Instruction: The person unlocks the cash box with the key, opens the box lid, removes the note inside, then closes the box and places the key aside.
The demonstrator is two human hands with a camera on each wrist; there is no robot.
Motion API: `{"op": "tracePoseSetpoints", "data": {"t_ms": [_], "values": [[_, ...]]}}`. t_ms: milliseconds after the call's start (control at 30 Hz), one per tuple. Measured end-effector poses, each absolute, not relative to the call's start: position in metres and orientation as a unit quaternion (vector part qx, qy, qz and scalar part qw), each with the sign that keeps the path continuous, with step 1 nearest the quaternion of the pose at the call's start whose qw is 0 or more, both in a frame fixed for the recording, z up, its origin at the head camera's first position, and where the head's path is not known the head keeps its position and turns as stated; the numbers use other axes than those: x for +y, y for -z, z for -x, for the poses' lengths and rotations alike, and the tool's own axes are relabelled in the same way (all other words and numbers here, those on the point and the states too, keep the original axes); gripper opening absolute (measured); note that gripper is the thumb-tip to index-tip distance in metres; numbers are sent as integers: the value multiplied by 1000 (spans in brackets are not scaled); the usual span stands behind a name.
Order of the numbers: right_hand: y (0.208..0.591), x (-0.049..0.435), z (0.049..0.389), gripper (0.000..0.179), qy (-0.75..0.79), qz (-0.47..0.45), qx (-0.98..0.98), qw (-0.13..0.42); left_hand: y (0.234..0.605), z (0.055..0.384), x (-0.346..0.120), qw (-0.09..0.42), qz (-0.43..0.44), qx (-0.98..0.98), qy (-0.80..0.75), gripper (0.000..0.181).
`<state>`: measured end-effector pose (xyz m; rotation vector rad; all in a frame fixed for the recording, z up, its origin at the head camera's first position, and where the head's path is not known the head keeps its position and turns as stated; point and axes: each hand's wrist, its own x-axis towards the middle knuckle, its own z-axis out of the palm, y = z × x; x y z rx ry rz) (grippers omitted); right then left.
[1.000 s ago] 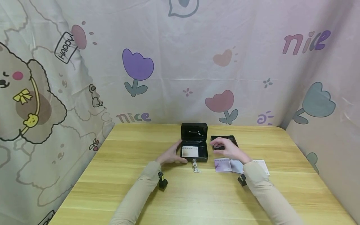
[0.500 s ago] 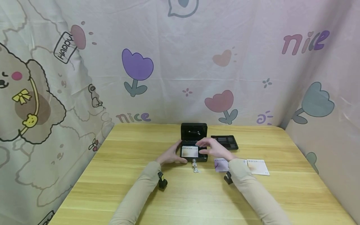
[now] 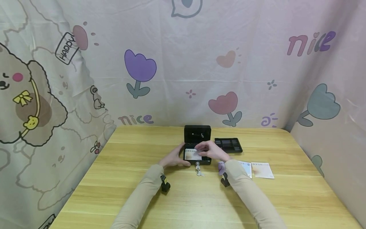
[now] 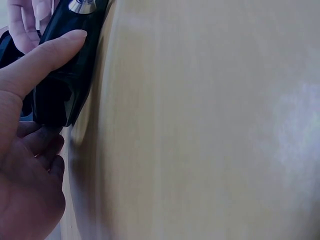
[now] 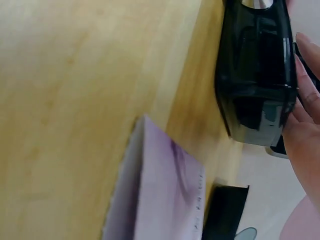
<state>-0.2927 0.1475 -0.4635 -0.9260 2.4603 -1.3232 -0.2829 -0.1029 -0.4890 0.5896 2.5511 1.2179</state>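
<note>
A small black cash box (image 3: 206,162) stands on the table with its lid (image 3: 197,129) raised. Inside lies a pale stack of paper notes (image 3: 191,155). My left hand (image 3: 171,158) grips the box's left end, its thumb on the front face beside the silver lock (image 4: 82,6). Over the box's right part, my right hand (image 3: 212,150) reaches in with bent fingers near the notes; whether it pinches anything is hidden. A ring of keys (image 3: 198,170) hangs from the lock at the front.
Right of the box lies a black compartment tray (image 3: 235,145). In front of it are note stacks: purple (image 5: 172,192), partly behind the right sleeve (image 3: 237,170), then blue (image 3: 247,168) and beige (image 3: 263,170). A printed cloth (image 3: 183,63) hangs behind the wooden table (image 3: 186,203).
My right hand has moved left from the tray to above the open cash box, then slightly farther over the notes. The tray is now uncovered. My left hand stays on the box.
</note>
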Motion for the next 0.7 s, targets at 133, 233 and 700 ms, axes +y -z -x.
{"op": "tracePoseSetpoints", "data": {"t_ms": [133,233,700], "values": [[467,146,296,32,451,314,829,105,490,284,-103,130,-205,874,-421,115],[468,143,298,32,447,304,834,109,491,284,-103,131,-206,872,-424,114],[464,136,296,36,415,278,857,129,491,283,-103,130,-211,869,-427,115]]}}
